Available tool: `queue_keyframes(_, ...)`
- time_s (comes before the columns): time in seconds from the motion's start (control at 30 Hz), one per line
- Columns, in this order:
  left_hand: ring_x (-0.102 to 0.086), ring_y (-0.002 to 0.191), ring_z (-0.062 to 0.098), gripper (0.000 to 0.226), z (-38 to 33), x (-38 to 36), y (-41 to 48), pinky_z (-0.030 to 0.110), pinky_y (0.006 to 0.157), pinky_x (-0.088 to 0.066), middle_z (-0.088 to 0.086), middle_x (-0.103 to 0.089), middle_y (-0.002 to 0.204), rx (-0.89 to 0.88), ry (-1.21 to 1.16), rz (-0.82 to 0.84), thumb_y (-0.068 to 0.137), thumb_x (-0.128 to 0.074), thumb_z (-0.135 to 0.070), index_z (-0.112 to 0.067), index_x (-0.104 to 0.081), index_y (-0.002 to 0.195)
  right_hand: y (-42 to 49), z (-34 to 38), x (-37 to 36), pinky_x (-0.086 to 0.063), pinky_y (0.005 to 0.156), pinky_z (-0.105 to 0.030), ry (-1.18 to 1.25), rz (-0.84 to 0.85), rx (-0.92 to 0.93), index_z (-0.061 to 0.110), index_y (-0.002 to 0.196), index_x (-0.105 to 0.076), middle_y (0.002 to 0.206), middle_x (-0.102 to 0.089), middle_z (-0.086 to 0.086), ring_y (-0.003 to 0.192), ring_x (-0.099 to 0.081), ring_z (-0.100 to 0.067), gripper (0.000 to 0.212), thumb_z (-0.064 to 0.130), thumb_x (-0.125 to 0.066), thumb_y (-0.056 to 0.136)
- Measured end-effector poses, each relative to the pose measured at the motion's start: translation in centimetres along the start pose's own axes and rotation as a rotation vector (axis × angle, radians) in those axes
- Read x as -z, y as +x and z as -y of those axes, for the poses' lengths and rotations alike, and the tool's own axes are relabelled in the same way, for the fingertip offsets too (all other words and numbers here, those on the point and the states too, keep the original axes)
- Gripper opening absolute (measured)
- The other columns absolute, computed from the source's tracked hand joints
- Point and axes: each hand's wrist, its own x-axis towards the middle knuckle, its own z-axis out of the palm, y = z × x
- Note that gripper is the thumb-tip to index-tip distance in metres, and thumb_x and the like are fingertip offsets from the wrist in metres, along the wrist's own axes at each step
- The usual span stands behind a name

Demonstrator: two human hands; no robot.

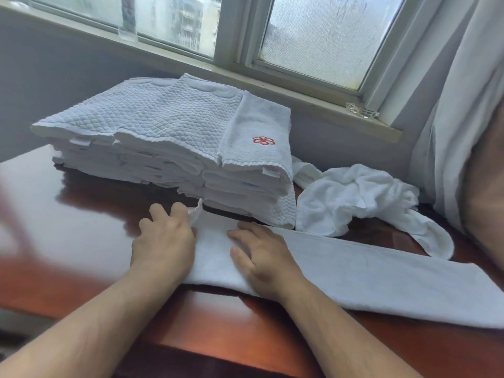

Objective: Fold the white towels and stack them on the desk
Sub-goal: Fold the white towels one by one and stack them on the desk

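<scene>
1. In the head view, the towel lies on the desk as a long folded strip. Its long axis runs left to right across our front. Its left end is at our hands, and the rest stretches away to the right.
2. Our right hand lies flat on the strip near that left end, fingers spread and pressing down.
3. Our left hand sits at the very end of the strip with its knuckles bent. A corner of cloth stands up just beside it. We cannot tell whether it pinches the edge or only rests there.
4. Both hands crowd 1 end, so the free length lies wholly to our right. We judge the next fold runs along that axis, and the right hand is nearer the far end.
5. The stack of folded towels stands just behind the hands, touching the strip's far edge. A crumpled towel lies to the stack's right.
</scene>
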Motion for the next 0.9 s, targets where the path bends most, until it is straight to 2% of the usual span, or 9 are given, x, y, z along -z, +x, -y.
queue_keyframes(0.1,-0.053,0.096,0.037,0.021,0.0,-0.2,-0.1,0.041,0.065,-0.038,0.013,-0.040,0.109,-0.012,-0.004,0.006,0.103,-0.044,-0.025,-0.016,-0.030,0.114,0.0,0.0,-0.2,-0.014,0.118,-0.028,-0.001,-0.003,-0.004,0.035,0.145,-0.049,0.158,-0.037,0.009,0.145,-0.027,-0.012,0.043,0.041,-0.044,0.103)
queue_keyframes(0.2,-0.050,0.101,0.033,0.022,0.0,-0.1,-0.3,0.041,0.070,-0.038,0.010,-0.044,0.109,-0.014,0.087,-0.008,0.102,-0.043,-0.028,-0.020,-0.029,0.117,0.0,0.1,-0.3,-0.015,0.118,-0.028,-0.003,-0.011,-0.004,0.035,0.145,-0.050,0.158,-0.037,0.009,0.145,-0.027,-0.012,0.043,0.041,-0.044,0.103)
queue_keyframes(0.27,-0.046,0.101,0.031,0.022,0.0,-0.1,-0.2,0.041,0.075,-0.039,0.007,-0.041,0.112,-0.028,0.111,-0.022,0.099,-0.042,-0.021,-0.021,-0.033,0.119,0.0,0.0,-0.3,-0.014,0.117,-0.028,0.000,-0.013,-0.003,0.035,0.145,-0.050,0.158,-0.037,0.009,0.145,-0.027,-0.012,0.043,0.041,-0.044,0.103)
queue_keyframes(0.43,-0.041,0.099,0.034,0.028,0.7,-1.0,-0.3,0.044,0.074,-0.042,0.012,-0.038,0.124,-0.076,-0.049,-0.136,0.091,-0.050,-0.009,-0.018,-0.047,0.117,0.0,-0.2,-0.3,-0.015,0.115,-0.027,0.012,-0.023,-0.003,0.036,0.144,-0.050,0.156,-0.038,0.012,0.143,-0.027,-0.010,0.043,0.043,-0.044,0.101)
queue_keyframes(0.53,-0.045,0.105,0.038,0.027,1.4,-1.4,-0.3,0.048,0.085,-0.040,0.015,-0.047,0.130,-0.035,-0.160,-0.155,0.091,-0.056,-0.013,-0.020,-0.053,0.116,0.0,-0.3,-0.4,-0.015,0.114,-0.025,0.021,-0.038,-0.002,0.036,0.143,-0.051,0.155,-0.039,0.013,0.142,-0.029,-0.009,0.043,0.042,-0.046,0.101)
queue_keyframes(0.63,-0.047,0.101,0.035,0.022,1.9,-1.4,0.0,0.046,0.087,-0.036,0.007,-0.056,0.112,-0.067,-0.319,-0.181,0.094,-0.057,-0.017,-0.022,-0.055,0.115,0.0,-0.3,-0.5,-0.017,0.115,-0.027,0.012,-0.052,0.013,0.036,0.141,-0.053,0.155,-0.040,0.012,0.142,-0.030,-0.009,0.042,0.041,-0.047,0.101)
queue_keyframes(0.7,-0.048,0.096,0.031,0.009,2.2,-1.2,-0.1,0.042,0.083,-0.038,-0.001,-0.051,0.099,-0.100,-0.473,-0.211,0.094,-0.058,-0.022,-0.028,-0.054,0.099,0.0,-0.5,-0.6,-0.018,0.115,-0.028,0.008,-0.053,0.016,0.036,0.141,-0.053,0.155,-0.040,0.012,0.142,-0.031,-0.010,0.041,0.041,-0.047,0.101)
queue_keyframes(0.77,-0.047,0.088,0.022,0.022,2.3,-1.3,-0.3,0.036,0.077,-0.038,-0.008,-0.045,0.093,-0.101,-0.585,-0.197,0.093,-0.060,-0.027,-0.034,-0.042,0.081,0.0,-0.6,-0.6,-0.019,0.116,-0.029,0.006,-0.054,0.020,0.037,0.141,-0.053,0.155,-0.040,0.012,0.141,-0.032,-0.010,0.041,0.041,-0.047,0.101)
queue_keyframes(0.9,-0.036,0.084,0.008,0.021,2.6,-1.3,0.1,0.031,0.073,-0.031,-0.016,-0.044,0.091,-0.068,-0.598,-0.160,0.095,-0.058,-0.032,-0.037,-0.038,0.090,0.1,-0.7,-0.8,-0.019,0.117,-0.030,0.002,-0.053,0.032,0.037,0.141,-0.052,0.155,-0.040,0.012,0.142,-0.032,-0.010,0.041,0.042,-0.046,0.101)
